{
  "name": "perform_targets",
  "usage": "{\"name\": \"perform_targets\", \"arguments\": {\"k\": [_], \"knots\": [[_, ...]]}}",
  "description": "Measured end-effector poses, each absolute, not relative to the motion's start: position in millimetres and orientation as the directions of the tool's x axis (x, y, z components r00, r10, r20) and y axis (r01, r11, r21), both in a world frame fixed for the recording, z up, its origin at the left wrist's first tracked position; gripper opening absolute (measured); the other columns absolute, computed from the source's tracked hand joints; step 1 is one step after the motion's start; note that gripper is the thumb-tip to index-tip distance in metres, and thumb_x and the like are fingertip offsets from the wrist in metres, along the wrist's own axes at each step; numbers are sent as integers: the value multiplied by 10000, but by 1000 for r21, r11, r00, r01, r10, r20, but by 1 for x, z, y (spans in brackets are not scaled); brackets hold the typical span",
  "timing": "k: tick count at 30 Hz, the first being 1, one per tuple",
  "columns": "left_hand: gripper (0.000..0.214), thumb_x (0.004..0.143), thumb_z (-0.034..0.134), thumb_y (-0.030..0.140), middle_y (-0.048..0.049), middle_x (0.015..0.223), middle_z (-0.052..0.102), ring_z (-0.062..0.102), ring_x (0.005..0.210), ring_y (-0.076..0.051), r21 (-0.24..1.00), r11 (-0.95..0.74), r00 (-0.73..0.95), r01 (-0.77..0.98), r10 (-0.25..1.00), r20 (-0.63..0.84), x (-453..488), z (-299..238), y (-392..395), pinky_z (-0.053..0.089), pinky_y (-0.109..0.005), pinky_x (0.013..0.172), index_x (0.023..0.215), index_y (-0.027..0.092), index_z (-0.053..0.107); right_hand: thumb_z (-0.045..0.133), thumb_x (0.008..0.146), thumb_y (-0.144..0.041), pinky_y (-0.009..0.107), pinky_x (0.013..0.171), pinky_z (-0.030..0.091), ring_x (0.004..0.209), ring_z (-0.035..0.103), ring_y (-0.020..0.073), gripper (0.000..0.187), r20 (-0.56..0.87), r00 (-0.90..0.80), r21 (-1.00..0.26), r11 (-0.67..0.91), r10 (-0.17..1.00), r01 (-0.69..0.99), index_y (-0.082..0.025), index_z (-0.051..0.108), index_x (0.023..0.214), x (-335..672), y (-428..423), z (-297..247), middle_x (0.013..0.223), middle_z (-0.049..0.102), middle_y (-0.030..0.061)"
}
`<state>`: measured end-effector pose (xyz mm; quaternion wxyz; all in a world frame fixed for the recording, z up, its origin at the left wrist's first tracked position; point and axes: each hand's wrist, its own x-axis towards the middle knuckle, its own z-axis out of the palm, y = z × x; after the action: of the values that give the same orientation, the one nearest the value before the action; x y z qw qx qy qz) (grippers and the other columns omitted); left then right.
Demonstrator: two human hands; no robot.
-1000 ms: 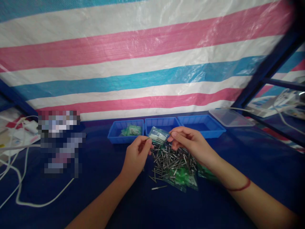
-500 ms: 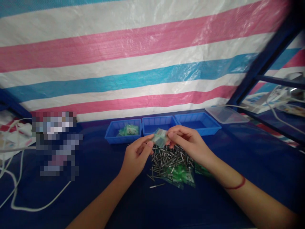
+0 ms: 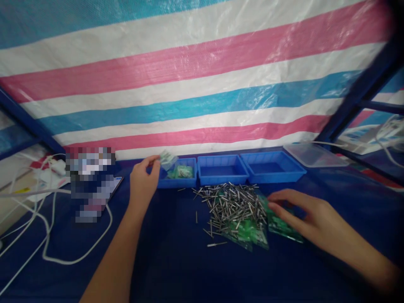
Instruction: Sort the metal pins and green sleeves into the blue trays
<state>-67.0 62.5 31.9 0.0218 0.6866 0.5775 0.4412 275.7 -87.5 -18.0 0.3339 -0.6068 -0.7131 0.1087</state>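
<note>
My left hand (image 3: 144,179) pinches a small clear plastic bag (image 3: 168,160) above the left blue bin (image 3: 176,182). Inside that bin lie several similar bags (image 3: 184,171) with a greenish tint. My right hand (image 3: 304,214) is empty, its fingers apart, over a green plastic bag (image 3: 284,228) on the table. I cannot tell whether the fingertips touch it. Beside it spreads a heap of thin metal pins that look like blind rivets (image 3: 235,206). Another green bag (image 3: 249,231) lies partly under the heap's near side.
A middle blue bin (image 3: 222,178) and a right blue bin (image 3: 276,176) stand in the same row. Behind them lies a clear plastic lid (image 3: 315,155). White cables (image 3: 75,261) and a phone (image 3: 115,185) are at the left. A striped sheet (image 3: 189,92) hangs behind.
My hands have moved apart. The left one has carried the small bag left to the left bin; the right one has let go of it and moved right, toward the green bag.
</note>
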Motion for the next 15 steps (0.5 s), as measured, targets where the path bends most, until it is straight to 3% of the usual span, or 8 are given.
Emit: {"name": "perform_targets", "arguments": {"k": [2,8,11,15], "knots": [[267,853,482,264,-56,909,711,598,914,-249,455,-222,-73,862,835,546,-75,32,68,431,-362,822,984,207,707,574,826,-488,414,824,543,951,647,270,294,345,-79,-464,243,935,852,-263,673,986,288,-101,-36,1046,679,76],[236,838,497,294,-86,1021,641,462,1020,-345,204,-62,-41,977,885,464,-66,17,63,383,-479,789,898,265,723,621,770,-516,475,934,512,1099,596,306,462,356,-126,-324,249,926,913,-271,636,1162,301,-113,-64,1220,615,93],[226,830,519,295,-103,1070,584,432,1020,-343,177,-57,-35,982,879,475,-64,13,61,386,-463,770,910,270,729,624,774,-498,460,941,517,1110,596,300,485,339,-164,-328,280,926,902,-286,593,1209,302,-114,-63,1231,613,90],[241,851,515,276,-95,1090,575,429,1030,-322,230,-137,-23,964,814,581,-58,15,57,388,-440,800,988,265,713,553,845,-437,415,835,566,960,670,285,337,312,-83,-377,203,946,904,-341,581,1167,309,-122,-56,1111,680,77]]}}
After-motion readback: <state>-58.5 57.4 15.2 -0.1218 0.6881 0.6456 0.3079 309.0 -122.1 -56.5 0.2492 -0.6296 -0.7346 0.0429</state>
